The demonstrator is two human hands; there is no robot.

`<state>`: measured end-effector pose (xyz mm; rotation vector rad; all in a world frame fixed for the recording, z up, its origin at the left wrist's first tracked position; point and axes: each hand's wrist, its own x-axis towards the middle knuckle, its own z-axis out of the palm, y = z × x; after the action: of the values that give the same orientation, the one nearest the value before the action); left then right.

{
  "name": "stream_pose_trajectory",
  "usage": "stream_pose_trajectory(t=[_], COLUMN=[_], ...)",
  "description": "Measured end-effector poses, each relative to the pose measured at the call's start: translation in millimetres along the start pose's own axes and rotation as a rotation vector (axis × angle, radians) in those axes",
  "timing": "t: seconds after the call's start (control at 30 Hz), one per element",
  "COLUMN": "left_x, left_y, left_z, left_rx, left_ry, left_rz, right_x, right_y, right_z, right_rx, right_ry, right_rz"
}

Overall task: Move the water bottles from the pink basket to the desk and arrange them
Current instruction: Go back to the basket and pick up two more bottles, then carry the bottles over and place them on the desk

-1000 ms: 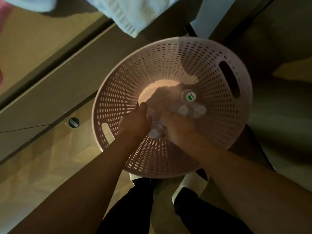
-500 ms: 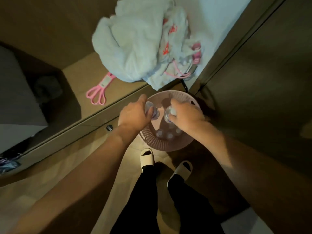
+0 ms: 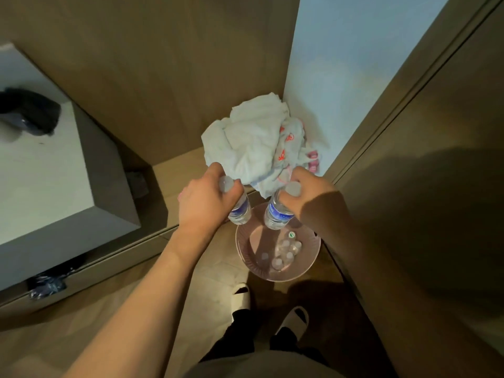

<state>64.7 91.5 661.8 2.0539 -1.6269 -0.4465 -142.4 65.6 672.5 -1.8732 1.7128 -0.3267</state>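
Each hand [image 3: 203, 199] [image 3: 308, 193] grips 1 upright bottle [image 3: 240, 210] [image 3: 276, 214], caps up.

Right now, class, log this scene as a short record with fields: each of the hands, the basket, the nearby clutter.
left hand: grips a blue-labelled bottle near its cap
right hand: grips a second bottle the same way
pink basket: on the floor below, more bottles inside
clutter: crumpled white cloth behind the hands
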Motion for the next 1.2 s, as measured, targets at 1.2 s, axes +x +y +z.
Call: stream_pose_trajectory(t=[1.2], left_x=[-260.4], left_y=[-244.7], left_z=[-236.0], left_rx=[0.155], left_ry=[0.734], left_rz=[-0.889], right_x=[-118.7], right_y=[-371.3], right_z=[219.4], right_rx=[-0.187], right_ry=[-0.561], right_rz=[-0.938])
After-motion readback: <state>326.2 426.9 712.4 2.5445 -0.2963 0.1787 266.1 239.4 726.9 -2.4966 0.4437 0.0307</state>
